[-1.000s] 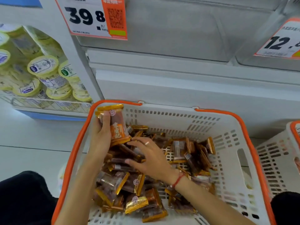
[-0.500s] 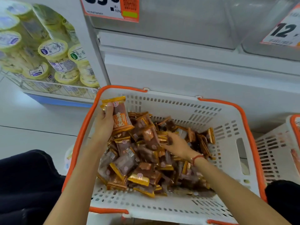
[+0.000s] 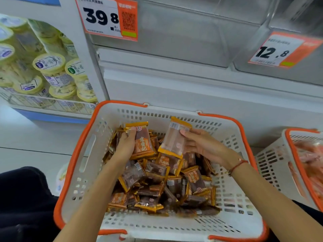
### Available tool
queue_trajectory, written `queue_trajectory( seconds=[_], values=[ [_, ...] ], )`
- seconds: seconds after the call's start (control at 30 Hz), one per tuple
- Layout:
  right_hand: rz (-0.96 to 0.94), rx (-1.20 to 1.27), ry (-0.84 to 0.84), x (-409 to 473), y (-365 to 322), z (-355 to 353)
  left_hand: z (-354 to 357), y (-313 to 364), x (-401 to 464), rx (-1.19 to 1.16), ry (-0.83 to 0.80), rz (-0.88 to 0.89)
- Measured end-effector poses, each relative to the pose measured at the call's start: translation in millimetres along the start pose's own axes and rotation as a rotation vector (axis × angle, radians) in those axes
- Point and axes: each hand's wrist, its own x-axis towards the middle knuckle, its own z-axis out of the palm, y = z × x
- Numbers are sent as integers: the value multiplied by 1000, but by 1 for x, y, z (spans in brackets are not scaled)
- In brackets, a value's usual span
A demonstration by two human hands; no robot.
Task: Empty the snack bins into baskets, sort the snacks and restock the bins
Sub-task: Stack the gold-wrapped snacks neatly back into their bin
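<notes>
A white basket with an orange rim [image 3: 82, 154] sits in front of me, heaped with several brown snack packets with gold ends [image 3: 157, 186]. My left hand [image 3: 125, 145] grips a small stack of these packets [image 3: 142, 140] upright over the basket's left side. My right hand [image 3: 201, 145] pinches one packet [image 3: 173, 138] by its edge, raised above the heap, its clear back turned to me. The two held packets are a short gap apart.
A second white basket [image 3: 272, 163] with pinkish packets stands at the right. Clear snack bins [image 3: 174, 32] with price tags 39.8 [image 3: 106, 18] and 12.8 [image 3: 277, 51] hang above. Yellow-lidded tubs [image 3: 49, 67] fill a shelf at the left. My dark-clad knees flank the basket.
My right hand has risen out of the heap with one packet pinched in it. My left hand still holds its stack.
</notes>
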Motion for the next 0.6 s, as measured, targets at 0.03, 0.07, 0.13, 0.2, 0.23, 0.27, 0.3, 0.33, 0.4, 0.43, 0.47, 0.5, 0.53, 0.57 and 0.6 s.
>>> queue_trajectory(
  seconds=[0.03,0.07,0.13,0.2,0.23,0.27,0.3,0.33,0.4,0.43,0.47,0.5,0.53,0.57,0.6],
  values=[
    [-4,38,1,-3,-6,4,3,1,1,-1,-21,-20],
    [-18,58,23,-4,-10,8,5,3,1,-12,-44,-42],
    [-133,27,131,-8,-15,16,9,5,1,-64,-84,-81],
    [-401,-99,350,-14,-19,27,13,8,-2,-142,-129,-107],
    [-563,-194,426,-18,-19,35,14,9,-4,-169,-156,-115],
    [-689,-336,448,-20,-18,43,14,10,-5,-189,-191,-114],
    [-761,-527,430,-21,-15,51,13,10,-6,-197,-239,-106],
    [-790,-724,371,-21,-12,57,11,11,-6,-212,-291,-92],
    [-696,-887,160,-20,0,65,7,11,-5,-252,-339,-60],
    [-623,-815,81,-20,3,65,5,10,-4,-257,-340,-46],
    [-550,-683,39,-21,4,65,5,12,-5,-247,-332,-34],
    [-507,-540,51,-22,2,65,6,13,-5,-237,-341,-27],
    [-490,-459,131,-20,1,64,8,13,-7,-228,-343,-21],
    [-469,-427,222,-18,-1,61,11,12,-8,-220,-352,-24],
    [-433,-415,288,-15,-1,58,14,14,-12,-212,-356,-20]
  ],
)
